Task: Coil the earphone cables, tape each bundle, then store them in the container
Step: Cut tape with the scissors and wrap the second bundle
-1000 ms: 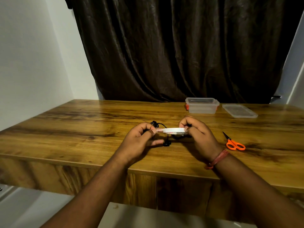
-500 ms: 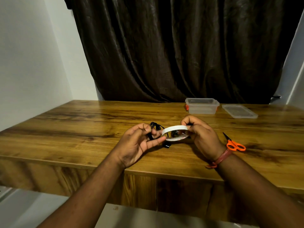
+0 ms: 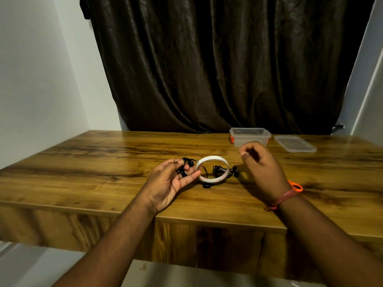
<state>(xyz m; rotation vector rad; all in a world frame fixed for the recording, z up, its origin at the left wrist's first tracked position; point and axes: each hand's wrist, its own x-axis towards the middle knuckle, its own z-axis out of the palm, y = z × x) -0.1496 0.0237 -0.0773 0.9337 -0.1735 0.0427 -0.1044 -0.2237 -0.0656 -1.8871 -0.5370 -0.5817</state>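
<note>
Wooden table: left grip around coiled earphones and tape roll, right grip loose, empty.

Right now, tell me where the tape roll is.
In the head view the tape roll stands on edge mid-table, touching the left hand fingertips, with earphone cable showing through its ring.

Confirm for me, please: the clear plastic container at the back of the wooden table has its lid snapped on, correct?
Not quite: the head view shows the clear plastic container open, its flat clear lid lying beside it on the wooden table.
</note>
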